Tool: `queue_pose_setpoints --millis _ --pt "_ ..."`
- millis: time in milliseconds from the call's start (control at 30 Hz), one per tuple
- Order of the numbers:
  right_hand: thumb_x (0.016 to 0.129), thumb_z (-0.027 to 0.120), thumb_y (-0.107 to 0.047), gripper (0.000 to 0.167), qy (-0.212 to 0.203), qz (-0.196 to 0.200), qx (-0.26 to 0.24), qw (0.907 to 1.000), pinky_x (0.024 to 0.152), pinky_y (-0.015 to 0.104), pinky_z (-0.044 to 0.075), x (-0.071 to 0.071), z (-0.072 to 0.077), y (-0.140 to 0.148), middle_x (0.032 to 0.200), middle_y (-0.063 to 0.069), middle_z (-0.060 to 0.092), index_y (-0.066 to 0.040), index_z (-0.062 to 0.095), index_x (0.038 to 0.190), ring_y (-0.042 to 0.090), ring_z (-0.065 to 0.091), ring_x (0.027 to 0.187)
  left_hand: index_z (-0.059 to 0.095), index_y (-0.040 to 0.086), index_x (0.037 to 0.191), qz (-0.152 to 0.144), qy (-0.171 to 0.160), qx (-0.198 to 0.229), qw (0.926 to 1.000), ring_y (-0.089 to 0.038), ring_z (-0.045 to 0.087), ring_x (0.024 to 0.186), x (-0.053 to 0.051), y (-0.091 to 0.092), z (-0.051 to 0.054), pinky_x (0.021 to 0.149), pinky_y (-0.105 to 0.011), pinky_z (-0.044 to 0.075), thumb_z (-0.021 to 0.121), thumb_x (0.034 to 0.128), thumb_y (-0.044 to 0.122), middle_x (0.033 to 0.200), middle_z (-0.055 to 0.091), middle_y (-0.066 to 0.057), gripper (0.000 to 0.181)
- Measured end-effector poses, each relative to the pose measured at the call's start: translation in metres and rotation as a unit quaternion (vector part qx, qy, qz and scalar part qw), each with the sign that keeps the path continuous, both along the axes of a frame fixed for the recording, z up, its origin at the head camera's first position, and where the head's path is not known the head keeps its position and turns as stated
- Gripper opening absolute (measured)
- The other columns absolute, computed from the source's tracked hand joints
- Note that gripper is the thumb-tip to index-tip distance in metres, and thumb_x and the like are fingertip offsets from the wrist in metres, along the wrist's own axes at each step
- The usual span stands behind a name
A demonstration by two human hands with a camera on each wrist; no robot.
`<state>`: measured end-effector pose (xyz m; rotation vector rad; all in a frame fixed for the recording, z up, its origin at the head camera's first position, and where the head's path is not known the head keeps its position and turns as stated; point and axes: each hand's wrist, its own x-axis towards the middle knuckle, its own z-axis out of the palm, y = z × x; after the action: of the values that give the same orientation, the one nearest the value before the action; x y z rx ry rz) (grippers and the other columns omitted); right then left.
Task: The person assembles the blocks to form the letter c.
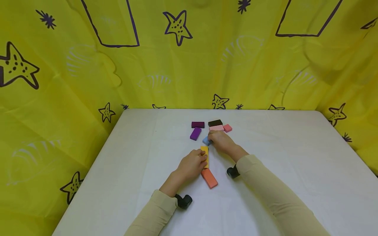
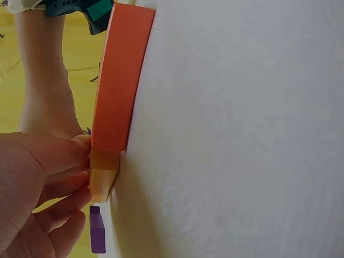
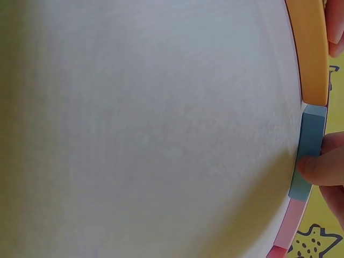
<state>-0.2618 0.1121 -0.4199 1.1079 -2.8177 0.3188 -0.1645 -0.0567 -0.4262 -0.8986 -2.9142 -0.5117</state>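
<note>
My right hand [image 1: 222, 142] pinches a blue block [image 3: 309, 150], with the thumb against its side and the other fingers mostly behind it. One end of the blue block is close to the far end of a yellow block [image 1: 206, 158]. At the yellow block, my left hand [image 1: 191, 165] has its loosely bent fingers at the top and left side; whether they press on it is unclear. An orange-red block [image 1: 209, 178] meets the yellow block's near end and slants to the right. Beyond the right hand lies a light pink block [image 1: 216, 127].
Behind the pink block is a dark brown block [image 1: 215, 123], with a small coral block [image 1: 227, 127] at its right. A violet block [image 1: 195, 133] and a dark purple block [image 1: 198, 125] lie to the left. A yellow patterned curtain [image 1: 200, 65] surrounds the white table [image 1: 124, 170].
</note>
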Motion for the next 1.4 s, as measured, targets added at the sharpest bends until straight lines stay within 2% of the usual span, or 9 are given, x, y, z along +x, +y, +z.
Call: queue_pose_setpoints --millis 233,467,833,1233,1400 --pt "0.084 0.063 0.002 0.009 -0.032 -0.008 -0.006 0.9994 0.081 0.032 0.05 0.0003 -0.0001 0.0003 0.088 0.007 0.062 -0.001 0.071 0.088 0.021 0.058 0.082 0.064 0.004 0.117 -0.003 0.003 0.001 1.0 -0.021 0.052 0.103 0.0001 -0.0002 -0.0003 0.086 -0.029 0.046 0.055 0.0929 0.021 0.117 0.056 -0.007 0.03" --pt "0.084 0.063 0.003 0.008 -0.048 0.008 -0.023 0.9986 0.083 0.032 0.049 0.0008 0.0013 0.0006 0.091 0.008 0.063 0.001 0.069 0.088 0.021 0.059 0.086 0.064 0.004 0.117 -0.003 0.0 0.009 1.0 -0.02 0.052 0.102 0.0003 -0.0005 -0.0002 0.086 -0.028 0.046 0.056 0.0928 0.021 0.115 0.056 -0.007 0.031" --pt "0.082 0.063 0.006 0.007 -0.022 0.029 -0.027 0.999 0.082 0.032 0.05 0.0009 0.0 0.0016 0.09 0.009 0.063 0.002 0.068 0.086 0.023 0.06 0.086 0.063 0.004 0.118 0.0 -0.014 0.008 0.9999 -0.019 0.051 0.105 -0.0005 -0.0003 0.0004 0.088 -0.026 0.045 0.056 0.0928 0.021 0.118 0.055 -0.007 0.032" --pt "0.082 0.061 0.008 0.01 -0.026 0.036 -0.034 0.9985 0.083 0.034 0.049 0.003 0.0005 0.002 0.091 0.01 0.064 0.003 0.068 0.088 0.024 0.06 0.087 0.063 0.003 0.118 -0.006 -0.003 0.01 0.9999 -0.02 0.052 0.103 -0.0007 -0.0014 0.0003 0.087 -0.027 0.045 0.056 0.0924 0.019 0.116 0.056 -0.008 0.031" --pt "0.083 0.062 0.007 0.011 -0.041 0.024 -0.03 0.9984 0.084 0.034 0.049 0.0039 0.0015 0.0017 0.093 0.01 0.064 0.003 0.069 0.091 0.024 0.06 0.088 0.063 0.003 0.118 -0.006 -0.009 0.011 0.9999 -0.02 0.052 0.103 -0.0002 -0.0013 0.0007 0.087 -0.027 0.045 0.056 0.0924 0.019 0.117 0.056 -0.008 0.031"
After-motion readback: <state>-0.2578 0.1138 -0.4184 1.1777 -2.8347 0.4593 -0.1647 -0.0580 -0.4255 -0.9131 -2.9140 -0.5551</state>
